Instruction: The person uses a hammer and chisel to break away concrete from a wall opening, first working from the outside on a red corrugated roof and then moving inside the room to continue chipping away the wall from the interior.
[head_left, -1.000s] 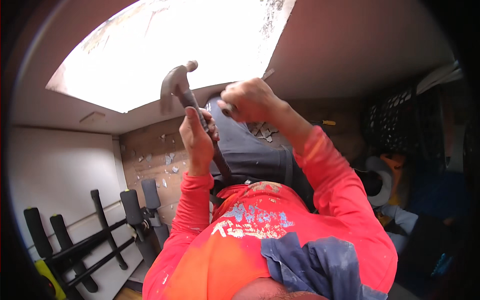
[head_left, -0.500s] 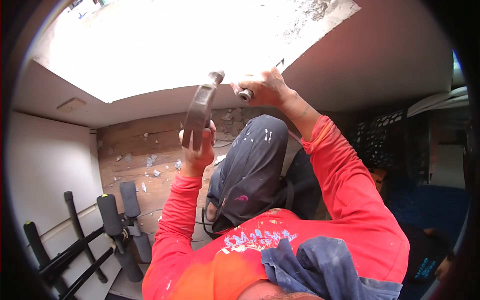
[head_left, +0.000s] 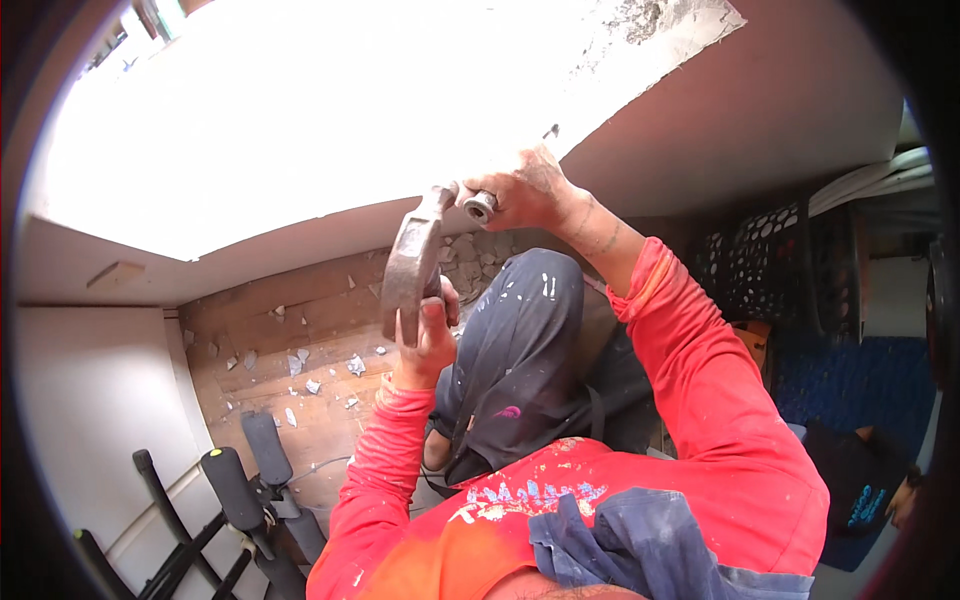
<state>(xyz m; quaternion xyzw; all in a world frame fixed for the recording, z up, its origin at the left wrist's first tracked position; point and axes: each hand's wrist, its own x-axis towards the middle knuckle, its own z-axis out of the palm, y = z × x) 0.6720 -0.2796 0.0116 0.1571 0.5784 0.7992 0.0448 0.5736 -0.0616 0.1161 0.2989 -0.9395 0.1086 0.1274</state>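
My left hand [head_left: 428, 348] is closed round the handle of a worn claw hammer [head_left: 408, 270], its claw turned down toward me. The hammer's striking face sits right beside the butt end of a metal chisel [head_left: 480, 207]; whether they touch, I cannot tell. My right hand [head_left: 532, 190] is wrapped round the chisel's shaft, and its dark tip shows beyond the knuckles, against the wall [head_left: 640, 125] where a chipped, brightly lit patch meets smooth paint.
Broken plaster chips [head_left: 355, 366] lie over the wooden floor [head_left: 320, 330]. Exercise equipment with padded bars [head_left: 235, 490] stands at lower left, beside a white cabinet [head_left: 90, 390]. A black perforated crate [head_left: 765, 255] is at right, with a blue textured surface [head_left: 840, 385] near it.
The hammer in my left hand has moved right, and its face is now close to the chisel's butt. My right hand keeps its hold on the chisel. The view has shifted slightly.
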